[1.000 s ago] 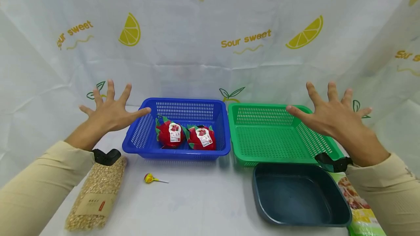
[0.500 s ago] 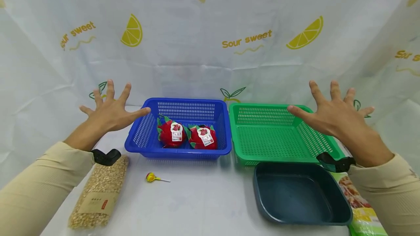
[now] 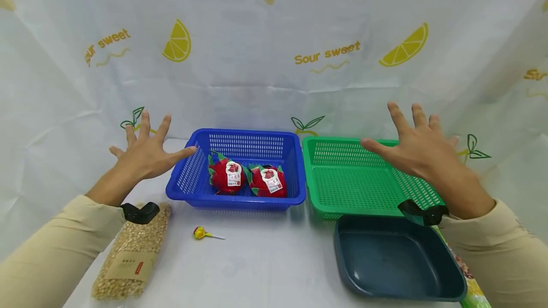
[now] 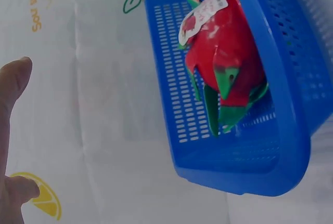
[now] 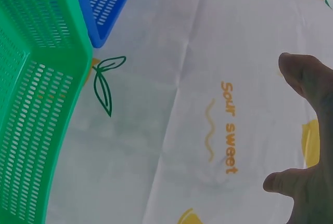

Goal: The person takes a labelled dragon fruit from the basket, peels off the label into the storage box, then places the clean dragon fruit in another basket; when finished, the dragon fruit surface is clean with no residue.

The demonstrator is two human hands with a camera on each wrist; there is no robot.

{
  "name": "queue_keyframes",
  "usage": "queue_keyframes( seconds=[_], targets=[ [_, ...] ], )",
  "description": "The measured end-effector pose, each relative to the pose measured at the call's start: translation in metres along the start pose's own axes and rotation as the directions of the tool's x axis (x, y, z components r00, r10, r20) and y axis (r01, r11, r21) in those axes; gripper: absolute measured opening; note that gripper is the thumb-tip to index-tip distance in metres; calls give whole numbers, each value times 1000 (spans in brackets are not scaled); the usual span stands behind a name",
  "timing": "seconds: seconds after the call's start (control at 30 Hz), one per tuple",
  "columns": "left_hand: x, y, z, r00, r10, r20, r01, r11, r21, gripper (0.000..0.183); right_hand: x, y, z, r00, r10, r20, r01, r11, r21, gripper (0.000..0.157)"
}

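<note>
My left hand (image 3: 143,156) is held up with spread fingers, left of the blue basket (image 3: 235,202), and holds nothing. Two red dragon fruits with green tips and white labels lie in that basket: a left one (image 3: 220,178) and a right one (image 3: 262,188). The left wrist view shows one dragon fruit (image 4: 218,52) close up. Over the right side of the green basket (image 3: 351,189) my right hand (image 3: 421,151) is raised, fingers apart, holding nothing. The green basket shows no contents.
A dark rectangular pan (image 3: 394,260) stands in front of the green basket. Partly behind the right sleeve lies a colourful packet (image 3: 474,293). A yellow lollipop (image 3: 200,233) and a bag of grains (image 3: 137,251) lie at the left. A printed white cloth (image 3: 257,61) hangs behind.
My right hand has shifted a little to the left, covering more of the colourful packet with its sleeve. The head view has turned slightly left. My left hand stays nearly in place.
</note>
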State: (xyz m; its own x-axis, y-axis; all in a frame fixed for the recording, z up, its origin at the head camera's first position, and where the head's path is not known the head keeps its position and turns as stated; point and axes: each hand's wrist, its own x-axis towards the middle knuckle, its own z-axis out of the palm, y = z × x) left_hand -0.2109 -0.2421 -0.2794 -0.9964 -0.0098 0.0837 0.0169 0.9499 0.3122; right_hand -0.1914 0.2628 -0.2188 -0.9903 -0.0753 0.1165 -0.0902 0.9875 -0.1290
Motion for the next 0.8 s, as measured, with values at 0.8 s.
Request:
queue_keyframes(
  seconds=[0.8],
  targets=[
    [-23,-14,55,977,95,-189,-117,987,-110,97,26,-67,38,991,-115,-72,124,983,139,101]
  ],
)
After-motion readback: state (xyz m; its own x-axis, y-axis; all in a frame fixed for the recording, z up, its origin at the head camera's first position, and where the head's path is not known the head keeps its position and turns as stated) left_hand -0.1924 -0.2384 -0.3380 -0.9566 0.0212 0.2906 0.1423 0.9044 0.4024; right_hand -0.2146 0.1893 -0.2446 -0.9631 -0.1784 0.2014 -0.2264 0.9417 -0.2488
